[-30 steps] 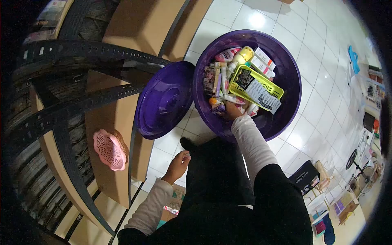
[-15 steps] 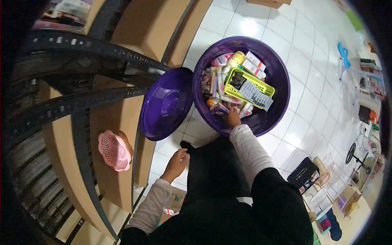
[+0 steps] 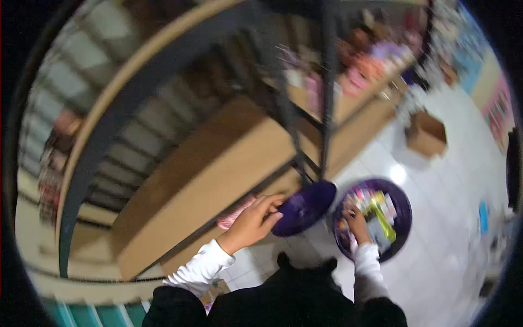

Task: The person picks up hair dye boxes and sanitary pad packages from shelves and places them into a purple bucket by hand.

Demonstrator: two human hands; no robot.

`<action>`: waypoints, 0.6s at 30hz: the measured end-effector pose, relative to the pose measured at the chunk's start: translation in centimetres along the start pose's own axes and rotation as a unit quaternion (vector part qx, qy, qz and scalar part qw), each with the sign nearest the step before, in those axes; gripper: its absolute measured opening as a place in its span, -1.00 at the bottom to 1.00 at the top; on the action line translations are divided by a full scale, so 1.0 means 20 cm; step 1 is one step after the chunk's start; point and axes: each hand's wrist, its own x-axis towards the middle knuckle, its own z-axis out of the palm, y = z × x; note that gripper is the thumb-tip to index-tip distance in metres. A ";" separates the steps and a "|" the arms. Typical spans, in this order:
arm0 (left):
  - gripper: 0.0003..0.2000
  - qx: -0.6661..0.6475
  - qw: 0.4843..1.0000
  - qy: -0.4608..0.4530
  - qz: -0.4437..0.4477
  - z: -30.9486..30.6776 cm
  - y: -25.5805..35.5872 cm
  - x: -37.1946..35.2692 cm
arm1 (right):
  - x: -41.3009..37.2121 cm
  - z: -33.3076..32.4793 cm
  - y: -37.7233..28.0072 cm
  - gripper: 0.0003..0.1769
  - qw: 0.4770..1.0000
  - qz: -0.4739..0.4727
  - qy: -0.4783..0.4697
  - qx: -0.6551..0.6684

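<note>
My left hand is raised in front of the shelf, fingers and thumb apart with nothing between them. Just beyond its fingertips is a round purple lid, tilted against the shelf. My right hand reaches into a purple tub full of small packaged goods. Its fingers are bent among the packages, but blur hides whether they grip anything. Beside that hand, a yellow-green plastic basket lies on the goods with a grey-white packet over it. Partly behind my left hand is a pink basket.
Wooden shelves on dark metal posts fill the left and middle. Pink and orange goods stand on a farther shelf. An open cardboard box sits on the white tiled floor, and a blue object lies at the right.
The view has swung left and up toward the shelves. My left hand has risen from beside my leg toward the shelf and lid. My right hand stays in the tub, now farther left among the goods.
</note>
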 end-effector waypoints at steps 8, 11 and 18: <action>-0.66 0.387 0.841 0.303 0.224 -1.08 0.66 -0.53 | 0.03 0.19 -0.86 -0.70 0.988 -0.105 -0.101 0.057; -0.67 0.497 0.754 0.374 0.213 -1.49 0.75 -0.69 | -0.05 0.27 -1.13 -0.72 0.984 -0.118 -0.108 0.078; -0.52 0.655 0.679 0.318 -0.099 -2.58 0.41 -0.71 | -0.20 0.37 -1.36 -0.67 0.977 -0.153 -0.119 0.089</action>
